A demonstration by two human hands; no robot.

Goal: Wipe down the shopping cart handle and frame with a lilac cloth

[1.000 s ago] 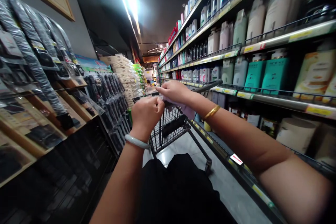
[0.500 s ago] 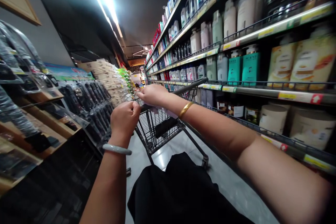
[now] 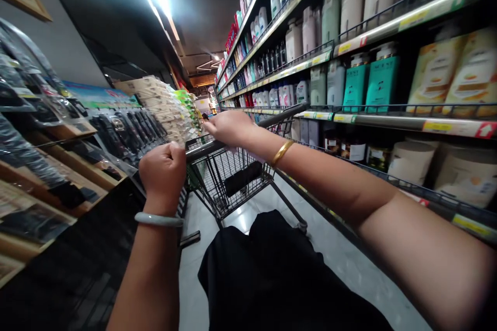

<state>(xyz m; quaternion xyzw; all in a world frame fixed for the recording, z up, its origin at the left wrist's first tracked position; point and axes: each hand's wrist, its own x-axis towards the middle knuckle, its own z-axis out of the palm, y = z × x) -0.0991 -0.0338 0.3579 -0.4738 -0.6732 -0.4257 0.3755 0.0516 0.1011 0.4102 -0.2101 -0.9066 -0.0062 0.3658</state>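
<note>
A dark shopping cart (image 3: 217, 181) with a wire basket stands ahead of my legs, tilted in the view. My left hand (image 3: 163, 168), with a pale bangle at the wrist, is closed in a fist around the left end of the cart handle (image 3: 204, 150). Around the handle's middle is my right hand (image 3: 231, 126), a gold bangle on that wrist; most of its fingers are hidden behind the hand. A length of bare handle shows between the two hands. The handle's right end reaches toward the shelves.
Tall shelves (image 3: 388, 123) of bottles line the right side, with teal pump bottles (image 3: 382, 83) near the cart. On the left, a sloped wooden display (image 3: 101, 170) holds plastic-wrapped goods, and stacked packs (image 3: 155, 106) stand farther along. A tiled floor (image 3: 243, 220) runs between.
My left hand has moved left, away from my right hand, uncovering more handle between them. The near shelves on the right have shifted slightly right and up in the view.
</note>
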